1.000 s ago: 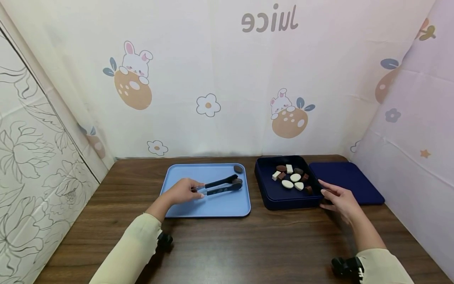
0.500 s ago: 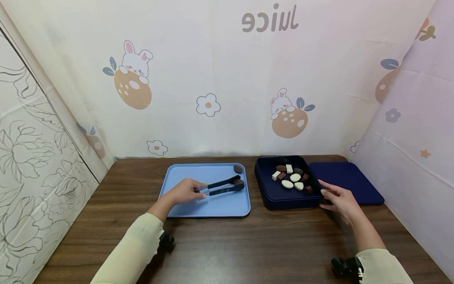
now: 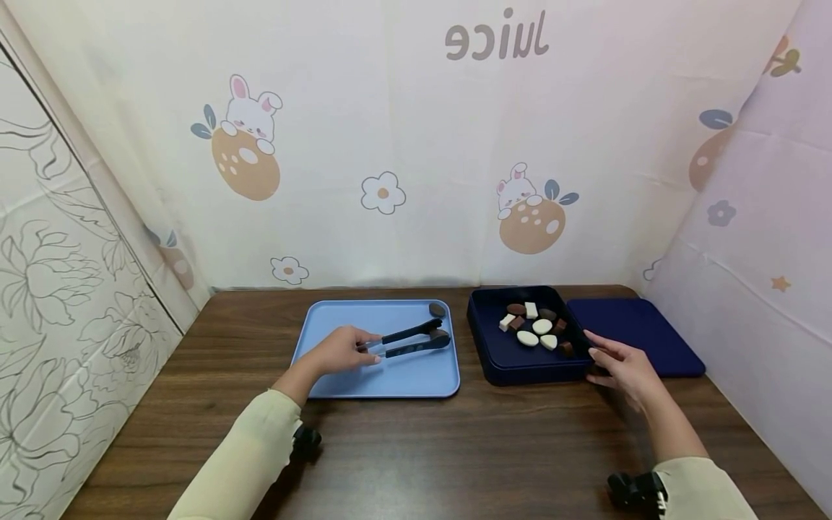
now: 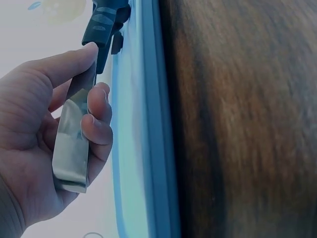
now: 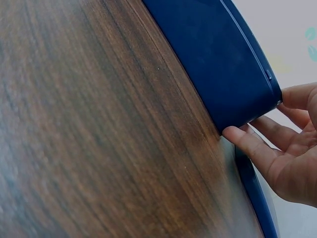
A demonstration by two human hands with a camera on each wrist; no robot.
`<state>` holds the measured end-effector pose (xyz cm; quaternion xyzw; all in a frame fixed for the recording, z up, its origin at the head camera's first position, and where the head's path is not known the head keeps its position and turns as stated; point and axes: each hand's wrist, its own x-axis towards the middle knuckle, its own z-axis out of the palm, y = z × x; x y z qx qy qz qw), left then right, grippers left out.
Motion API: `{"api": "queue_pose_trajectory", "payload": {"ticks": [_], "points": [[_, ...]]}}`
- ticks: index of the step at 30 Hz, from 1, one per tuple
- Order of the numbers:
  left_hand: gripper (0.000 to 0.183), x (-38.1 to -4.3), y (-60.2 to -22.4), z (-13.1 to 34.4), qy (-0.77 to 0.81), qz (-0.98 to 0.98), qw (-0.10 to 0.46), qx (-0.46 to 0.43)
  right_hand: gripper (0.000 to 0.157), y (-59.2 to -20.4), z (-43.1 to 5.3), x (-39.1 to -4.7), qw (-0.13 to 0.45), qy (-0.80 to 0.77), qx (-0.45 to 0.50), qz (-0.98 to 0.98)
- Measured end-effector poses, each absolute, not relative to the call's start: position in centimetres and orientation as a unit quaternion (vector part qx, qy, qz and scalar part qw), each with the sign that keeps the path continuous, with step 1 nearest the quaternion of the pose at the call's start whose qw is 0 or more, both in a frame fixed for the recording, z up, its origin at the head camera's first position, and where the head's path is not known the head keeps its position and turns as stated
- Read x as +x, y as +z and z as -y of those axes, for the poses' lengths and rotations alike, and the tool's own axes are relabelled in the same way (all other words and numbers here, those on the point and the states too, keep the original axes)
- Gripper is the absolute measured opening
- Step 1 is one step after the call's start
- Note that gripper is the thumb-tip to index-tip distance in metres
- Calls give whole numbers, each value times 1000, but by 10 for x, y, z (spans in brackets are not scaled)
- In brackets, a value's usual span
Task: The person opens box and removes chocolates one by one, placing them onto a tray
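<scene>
My left hand grips a pair of tongs by the steel handle, thumb along one arm and fingers curled at the other. The black tips stand apart over the right side of a light blue tray. Between them lies a dark brown chocolate, partly covered by the lower tip. A second dark oval chocolate sits in the tray's back right corner. My right hand touches the front right corner of a navy box, its fingers mostly straight, the thumb tip low at the corner.
Inside the box lie several white and brown chocolates, among them a white oval one. A flat navy lid lies right of the box. A printed curtain hangs behind the brown wooden table.
The tongs have shifted slightly right along the tray, with the tips further around the dark chocolate. My right hand and the box stay where they were.
</scene>
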<state>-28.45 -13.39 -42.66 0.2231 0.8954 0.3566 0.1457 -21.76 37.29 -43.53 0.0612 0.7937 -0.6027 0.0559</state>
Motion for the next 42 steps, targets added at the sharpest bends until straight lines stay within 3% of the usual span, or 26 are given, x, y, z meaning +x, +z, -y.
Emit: {"api": "queue_pose_trajectory", "payload": {"ticks": [42], "points": [[47, -288, -380, 85, 269, -908, 101, 305, 57, -436, -376, -218, 50, -615, 46, -786]]}}
